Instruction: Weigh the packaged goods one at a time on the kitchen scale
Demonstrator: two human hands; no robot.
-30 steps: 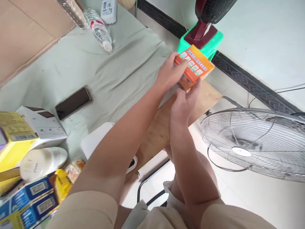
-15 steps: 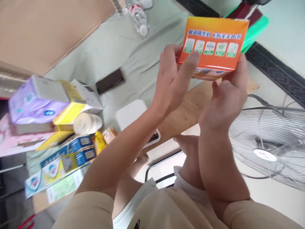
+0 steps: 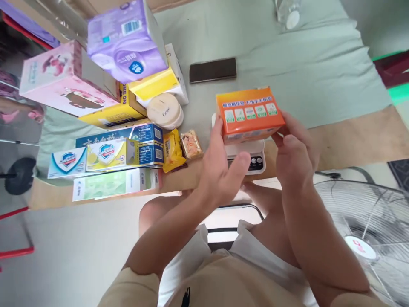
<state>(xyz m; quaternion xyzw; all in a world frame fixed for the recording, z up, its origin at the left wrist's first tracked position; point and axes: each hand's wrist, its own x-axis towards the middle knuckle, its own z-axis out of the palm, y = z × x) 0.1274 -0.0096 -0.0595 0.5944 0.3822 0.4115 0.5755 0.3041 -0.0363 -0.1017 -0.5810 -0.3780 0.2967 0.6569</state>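
Note:
An orange soap box [image 3: 251, 114] with Chinese print and a row of small pictures is held between my two hands. My left hand [image 3: 220, 164] has its fingers against the box's left side, its thumb lifted off. At the right end, my right hand [image 3: 295, 149] grips the box, and some of its fingers are hidden. Under the box lies a white digital scale [image 3: 258, 164], mostly covered, with its dark buttons and display edge partly showing. Whether the box touches the scale I cannot tell.
Left of the hands stand a purple tissue pack [image 3: 128, 42], a pink box [image 3: 68, 81], a round Dove jar [image 3: 164, 110], soap boxes [image 3: 108, 154] and a yellow packet [image 3: 173, 150]. Behind lies a phone [image 3: 213, 70]; a bottle [image 3: 288, 15] stands farther back. A fan [image 3: 367, 221] is at right.
Both hands have brought the orange soap box down and inward, over the scale. My left thumb has come off the box. The view has turned left, showing more of the goods there.

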